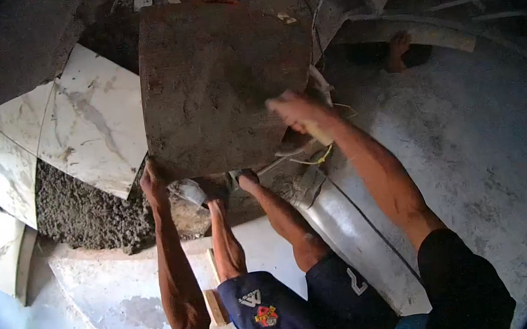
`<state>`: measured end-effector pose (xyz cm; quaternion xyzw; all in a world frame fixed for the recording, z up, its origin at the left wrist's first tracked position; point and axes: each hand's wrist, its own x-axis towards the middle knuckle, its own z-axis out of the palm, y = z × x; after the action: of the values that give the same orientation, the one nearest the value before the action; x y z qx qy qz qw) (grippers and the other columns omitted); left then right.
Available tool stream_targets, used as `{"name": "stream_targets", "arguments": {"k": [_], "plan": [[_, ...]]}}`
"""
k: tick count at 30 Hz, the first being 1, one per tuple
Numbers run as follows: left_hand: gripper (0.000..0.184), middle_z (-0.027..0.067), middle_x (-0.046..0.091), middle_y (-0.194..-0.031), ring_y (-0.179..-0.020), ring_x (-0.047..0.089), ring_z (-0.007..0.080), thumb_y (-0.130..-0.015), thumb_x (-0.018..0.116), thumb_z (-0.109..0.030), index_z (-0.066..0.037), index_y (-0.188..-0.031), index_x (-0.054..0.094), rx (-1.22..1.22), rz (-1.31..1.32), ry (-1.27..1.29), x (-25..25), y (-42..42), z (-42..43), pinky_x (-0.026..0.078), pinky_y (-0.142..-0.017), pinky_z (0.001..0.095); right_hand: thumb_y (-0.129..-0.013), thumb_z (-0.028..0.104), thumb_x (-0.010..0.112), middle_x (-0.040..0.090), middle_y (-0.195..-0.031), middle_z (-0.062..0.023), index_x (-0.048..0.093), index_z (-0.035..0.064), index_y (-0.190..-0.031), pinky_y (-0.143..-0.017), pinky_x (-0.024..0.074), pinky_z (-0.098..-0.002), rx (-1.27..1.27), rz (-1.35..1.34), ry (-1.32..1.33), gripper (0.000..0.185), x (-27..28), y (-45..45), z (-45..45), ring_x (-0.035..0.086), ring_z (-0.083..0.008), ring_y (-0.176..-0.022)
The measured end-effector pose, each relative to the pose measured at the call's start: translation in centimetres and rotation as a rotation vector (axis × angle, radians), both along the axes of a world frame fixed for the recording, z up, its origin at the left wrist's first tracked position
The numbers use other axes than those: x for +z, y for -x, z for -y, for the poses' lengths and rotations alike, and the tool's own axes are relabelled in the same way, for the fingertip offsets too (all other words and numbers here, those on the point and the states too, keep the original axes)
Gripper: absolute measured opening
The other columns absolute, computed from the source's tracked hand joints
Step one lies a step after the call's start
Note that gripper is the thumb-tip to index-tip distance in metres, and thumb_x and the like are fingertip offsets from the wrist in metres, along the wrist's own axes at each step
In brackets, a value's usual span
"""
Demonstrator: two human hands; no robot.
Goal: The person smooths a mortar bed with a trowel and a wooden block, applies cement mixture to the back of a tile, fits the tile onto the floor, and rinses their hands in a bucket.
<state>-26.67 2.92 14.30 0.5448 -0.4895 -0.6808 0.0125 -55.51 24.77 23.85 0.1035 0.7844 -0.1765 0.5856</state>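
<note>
A large brown slab (221, 84), smeared with grey-brown paste, stands or leans in front of me. My left hand (153, 178) grips its lower left corner, fingers closed on the edge. My right hand (300, 112) is over the slab's right side, blurred by motion, closed round a pale yellowish handle (317, 133); the rest of that tool is hidden. White marbled tiles (90, 120) lie to the left of the slab, one of them touching or close to its left edge. Rough wet mortar (91, 205) shows below these tiles.
My legs and feet are below the slab. A person's hand (399, 49) shows at the upper right, near curved pipes or strips. A yellow cord (325, 155) lies right of the slab's bottom. A wooden piece (215, 307) is beside my left leg.
</note>
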Motion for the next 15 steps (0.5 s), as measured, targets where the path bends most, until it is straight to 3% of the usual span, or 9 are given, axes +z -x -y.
{"name": "stream_targets", "arguments": {"k": [2,4,6,8,10,11,12,14,15], "plan": [[0.049,0.0107,0.059,-0.094,-0.081,0.050,0.0143,-0.089,0.043,-0.040,0.005,-0.105,0.056,0.019,0.025,-0.005,-0.8,-0.3,0.2,0.041,-0.072,0.0309,-0.085,0.041,0.046,0.041,-0.047,-0.0029,0.050,0.0028,-0.068,-0.036,0.0325,-0.0305,0.085,0.004,0.003,0.042,-0.8,-3.3,0.3,0.037,-0.0131,-0.038],[0.048,0.0102,0.060,-0.091,-0.079,0.050,0.0138,-0.089,0.043,-0.039,0.006,-0.103,0.056,0.002,0.037,0.040,-1.4,-0.4,0.1,0.041,-0.071,0.0302,-0.086,0.040,0.043,0.060,-0.071,-0.0101,0.057,-0.0023,-0.093,-0.040,0.0373,-0.0333,0.685,-0.181,0.192,0.045,-3.2,-5.9,-1.3,0.047,-0.0185,-0.046],[0.047,0.0096,0.061,-0.087,-0.077,0.051,0.0137,-0.090,0.044,-0.037,0.006,-0.103,0.056,-0.064,0.193,0.053,1.4,1.2,0.2,0.041,-0.070,0.0279,-0.086,0.041,0.043,0.062,-0.077,-0.0132,0.057,-0.0027,-0.092,-0.041,0.0385,-0.0354,0.802,-0.080,0.196,0.046,-1.6,-6.7,-1.9,0.049,-0.0209,-0.048],[0.047,0.0094,0.061,-0.088,-0.078,0.051,0.0137,-0.090,0.044,-0.037,0.006,-0.104,0.056,0.001,0.133,0.075,-0.9,0.4,-0.3,0.041,-0.071,0.0274,-0.087,0.041,0.042,0.063,-0.083,-0.0163,0.057,-0.0031,-0.092,-0.041,0.0397,-0.0374,0.911,0.022,0.189,0.047,0.4,-5.5,-2.0,0.051,-0.0234,-0.050],[0.046,0.0078,0.060,-0.088,-0.077,0.052,0.0130,-0.090,0.042,-0.037,0.005,-0.103,0.056,0.019,0.171,0.033,-0.7,-0.1,0.0,0.043,-0.069,0.0270,-0.087,0.043,0.041,0.060,-0.067,-0.0132,0.057,-0.0034,-0.088,-0.044,0.0419,-0.0389,0.370,0.030,0.155,0.049,3.4,-2.9,-0.4,0.051,-0.0219,-0.049],[0.045,0.0063,0.059,-0.087,-0.075,0.053,0.0121,-0.091,0.041,-0.037,0.004,-0.102,0.057,-0.029,0.251,-0.033,0.7,0.3,0.3,0.044,-0.065,0.0270,-0.086,0.045,0.042,0.055,-0.061,-0.0094,0.056,-0.0014,-0.080,-0.045,0.0437,-0.0371,0.266,-0.085,-0.012,0.050,1.9,-1.2,-0.1,0.050,-0.0210,-0.048],[0.046,0.0064,0.060,-0.089,-0.076,0.054,0.0121,-0.091,0.041,-0.037,0.004,-0.104,0.056,0.009,0.126,-0.054,-0.2,0.1,0.2,0.045,-0.066,0.0268,-0.086,0.046,0.043,0.046,-0.055,-0.0049,0.052,0.0024,-0.075,-0.043,0.0425,-0.0325,0.035,-0.371,-0.069,0.046,1.8,0.1,1.8,0.046,-0.0185,-0.045],[0.047,0.0057,0.060,-0.088,-0.076,0.055,0.0123,-0.091,0.040,-0.038,0.004,-0.106,0.054,0.006,-0.066,-0.034,-1.4,-0.2,0.1,0.045,-0.067,0.0269,-0.084,0.046,0.046,0.044,-0.055,-0.0025,0.047,0.0049,-0.076,-0.042,0.0409,-0.0303,0.039,-0.098,0.173,0.042,-1.3,6.6,1.3,0.043,-0.0170,-0.043],[0.047,0.0057,0.060,-0.088,-0.076,0.055,0.0123,-0.091,0.040,-0.038,0.004,-0.106,0.054,0.005,-0.058,-0.034,-1.5,-0.4,0.2,0.045,-0.067,0.0269,-0.084,0.046,0.046,0.044,-0.055,-0.0025,0.047,0.0049,-0.076,-0.042,0.0409,-0.0303,0.038,-0.090,0.173,0.042,-1.4,6.4,2.0,0.043,-0.0170,-0.043]]}}
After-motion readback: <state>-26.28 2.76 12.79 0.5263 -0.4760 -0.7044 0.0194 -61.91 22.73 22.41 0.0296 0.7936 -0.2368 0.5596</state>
